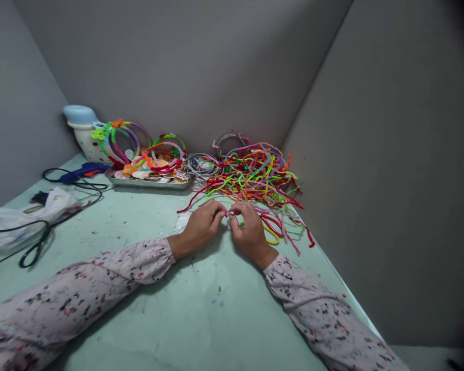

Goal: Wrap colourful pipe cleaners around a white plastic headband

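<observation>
Both hands meet over the middle of the table, fingertips nearly touching. My left hand (203, 225) is closed in a pinch on a small pink fuzzy stem (227, 213). From the other side, my right hand (249, 231) pinches the same pink stem between thumb and forefinger. Just beyond the hands spreads a tangled pile of colourful fuzzy stems (255, 172). Some red and yellow bent stems (271, 234) lie beside my right hand. How far the pink stem extends is hidden by the fingers.
A metal tray (150, 184) of flat pieces and fuzzy headbands (123, 141) stands at the back left, near a cup with a blue lid (85, 135). Wire hoops (202, 164) lie right of the tray. Black cable (46, 226) and a plastic bag (34, 215) lie left.
</observation>
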A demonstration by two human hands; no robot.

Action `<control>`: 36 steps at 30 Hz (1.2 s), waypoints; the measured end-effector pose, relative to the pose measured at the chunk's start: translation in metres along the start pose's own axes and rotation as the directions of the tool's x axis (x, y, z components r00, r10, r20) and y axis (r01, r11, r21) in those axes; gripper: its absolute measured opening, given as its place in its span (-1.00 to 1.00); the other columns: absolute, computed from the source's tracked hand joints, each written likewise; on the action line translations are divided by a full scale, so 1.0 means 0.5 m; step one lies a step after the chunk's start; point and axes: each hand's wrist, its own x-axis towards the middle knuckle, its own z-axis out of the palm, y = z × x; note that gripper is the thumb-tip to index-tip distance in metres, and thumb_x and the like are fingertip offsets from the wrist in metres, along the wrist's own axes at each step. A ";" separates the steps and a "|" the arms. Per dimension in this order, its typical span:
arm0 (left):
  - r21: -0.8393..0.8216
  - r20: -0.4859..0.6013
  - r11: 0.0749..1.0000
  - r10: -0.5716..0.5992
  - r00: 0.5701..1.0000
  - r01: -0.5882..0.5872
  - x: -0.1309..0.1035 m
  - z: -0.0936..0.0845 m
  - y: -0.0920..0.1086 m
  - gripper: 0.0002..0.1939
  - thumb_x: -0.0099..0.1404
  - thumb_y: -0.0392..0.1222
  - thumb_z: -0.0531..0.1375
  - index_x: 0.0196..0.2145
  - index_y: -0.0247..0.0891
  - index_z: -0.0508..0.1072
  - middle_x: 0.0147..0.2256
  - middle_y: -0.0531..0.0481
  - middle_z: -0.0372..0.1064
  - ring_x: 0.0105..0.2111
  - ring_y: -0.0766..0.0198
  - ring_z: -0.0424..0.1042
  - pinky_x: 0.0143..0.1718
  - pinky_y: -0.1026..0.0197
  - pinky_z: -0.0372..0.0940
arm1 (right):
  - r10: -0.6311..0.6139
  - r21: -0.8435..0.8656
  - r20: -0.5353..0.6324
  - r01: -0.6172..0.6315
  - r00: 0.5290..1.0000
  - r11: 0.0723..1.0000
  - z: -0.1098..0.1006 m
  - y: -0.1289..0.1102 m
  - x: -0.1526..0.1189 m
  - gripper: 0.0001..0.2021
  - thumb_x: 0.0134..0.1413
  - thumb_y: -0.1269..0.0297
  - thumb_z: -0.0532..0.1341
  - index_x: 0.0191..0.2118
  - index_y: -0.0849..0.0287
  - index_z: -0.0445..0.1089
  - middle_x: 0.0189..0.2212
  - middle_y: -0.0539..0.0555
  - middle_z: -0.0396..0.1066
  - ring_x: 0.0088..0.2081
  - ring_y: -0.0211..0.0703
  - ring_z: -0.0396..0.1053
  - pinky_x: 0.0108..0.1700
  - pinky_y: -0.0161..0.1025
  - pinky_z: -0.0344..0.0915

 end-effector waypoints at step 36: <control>-0.056 -0.211 0.998 0.009 0.977 -0.021 0.000 -0.008 0.008 -0.88 0.36 -0.22 0.02 -0.29 -0.23 0.33 -0.32 -0.03 0.33 -0.27 0.24 0.33 -0.17 0.16 0.25 | -0.020 0.091 0.242 -0.002 0.970 0.996 0.002 0.009 -0.014 -0.78 0.15 0.32 0.16 -0.07 0.16 0.37 -0.31 0.10 0.42 -0.28 -0.13 0.37 -0.19 -0.17 0.36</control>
